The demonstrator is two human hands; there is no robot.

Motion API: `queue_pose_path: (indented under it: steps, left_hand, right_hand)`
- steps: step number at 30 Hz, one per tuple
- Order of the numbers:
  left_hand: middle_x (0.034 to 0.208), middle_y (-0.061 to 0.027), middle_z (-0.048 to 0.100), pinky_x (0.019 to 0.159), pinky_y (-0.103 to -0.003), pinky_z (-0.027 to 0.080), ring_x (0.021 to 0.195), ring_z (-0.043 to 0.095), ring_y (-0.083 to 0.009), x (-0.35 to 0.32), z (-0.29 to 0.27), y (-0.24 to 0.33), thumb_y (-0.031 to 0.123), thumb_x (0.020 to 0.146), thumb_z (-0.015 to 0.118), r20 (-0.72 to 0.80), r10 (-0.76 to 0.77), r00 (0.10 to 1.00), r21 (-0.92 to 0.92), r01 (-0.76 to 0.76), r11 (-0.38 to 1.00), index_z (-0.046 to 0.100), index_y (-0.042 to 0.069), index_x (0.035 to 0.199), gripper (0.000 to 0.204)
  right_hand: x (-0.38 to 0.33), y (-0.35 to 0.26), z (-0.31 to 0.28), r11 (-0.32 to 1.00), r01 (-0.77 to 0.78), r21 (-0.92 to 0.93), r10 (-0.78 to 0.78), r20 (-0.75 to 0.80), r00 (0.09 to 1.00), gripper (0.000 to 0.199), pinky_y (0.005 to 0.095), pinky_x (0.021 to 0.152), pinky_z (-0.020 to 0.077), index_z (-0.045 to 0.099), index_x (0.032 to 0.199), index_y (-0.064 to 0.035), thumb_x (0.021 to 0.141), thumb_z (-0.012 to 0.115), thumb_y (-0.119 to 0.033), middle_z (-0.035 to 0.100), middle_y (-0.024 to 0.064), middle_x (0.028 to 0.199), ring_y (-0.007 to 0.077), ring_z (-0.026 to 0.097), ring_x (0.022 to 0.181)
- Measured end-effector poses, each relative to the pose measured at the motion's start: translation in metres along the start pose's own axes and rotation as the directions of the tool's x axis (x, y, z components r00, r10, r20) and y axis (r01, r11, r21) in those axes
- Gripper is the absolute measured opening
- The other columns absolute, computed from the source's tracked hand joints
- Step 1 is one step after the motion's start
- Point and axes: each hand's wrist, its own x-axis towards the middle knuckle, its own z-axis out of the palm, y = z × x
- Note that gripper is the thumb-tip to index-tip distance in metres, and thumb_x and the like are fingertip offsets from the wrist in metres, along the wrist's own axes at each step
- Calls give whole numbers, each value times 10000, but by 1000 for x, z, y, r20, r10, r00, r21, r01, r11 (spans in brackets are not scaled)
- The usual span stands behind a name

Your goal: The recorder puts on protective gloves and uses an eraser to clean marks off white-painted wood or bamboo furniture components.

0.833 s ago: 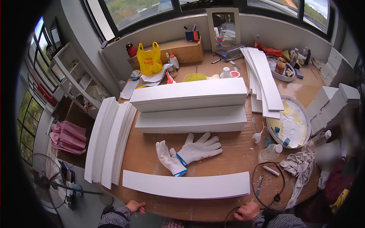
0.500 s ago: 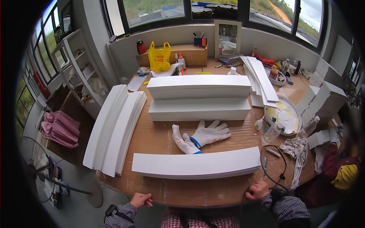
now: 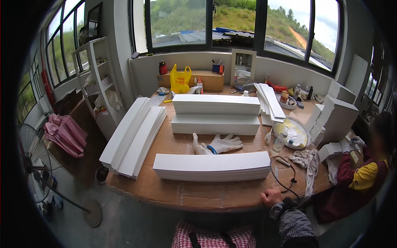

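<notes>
The right hand (image 3: 271,196) is at the near edge of the brown table (image 3: 198,196), its fingers seemingly curled in, though at this size I cannot tell whether they close on anything; the left hand is outside the view, so I cannot tell how its fingers stand. A black cable (image 3: 293,180) loops on the table just beyond the right hand; the front stack (image 3: 211,167) of long white strips lies crosswise near the table's edge, to the left of that hand and well clear of its fingers. Behind this stack lies a pair of white gloves (image 3: 225,144) with blue cuffs; farther back are two more crosswise white stacks (image 3: 215,125); other long strips (image 3: 142,140) lie lengthwise at the left. A crumpled pale rag (image 3: 308,165) lies right of the cable; behind it are clear bottles (image 3: 279,144) and a round tray (image 3: 308,136); a co-worker (image 3: 370,171) is at the far right.
</notes>
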Motion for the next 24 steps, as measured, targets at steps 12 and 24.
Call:
queue_pose_path:
  steps: [12,24]
  left_hand:
    - [1006,-168,720,763,-366,540,861,685,-263,-39,59,23,510,903,567,5,-32,999,311,29,950,700,30,1089,531]
    - [1041,-201,710,788,-381,530,891,684,-289,-33,103,27,653,892,469,91,-101,991,664,15,748,681,-12,1133,738]
  right_hand:
    - [-6,9,-2,989,57,140,-51,-40,998,309,432,625,439,554,550,-87,738,715,-272,592,97,589,322,565,608]
    - [11,11,-28,908,-244,339,183,203,962,330,438,589,463,588,631,-35,778,702,-307,613,149,652,334,595,641]
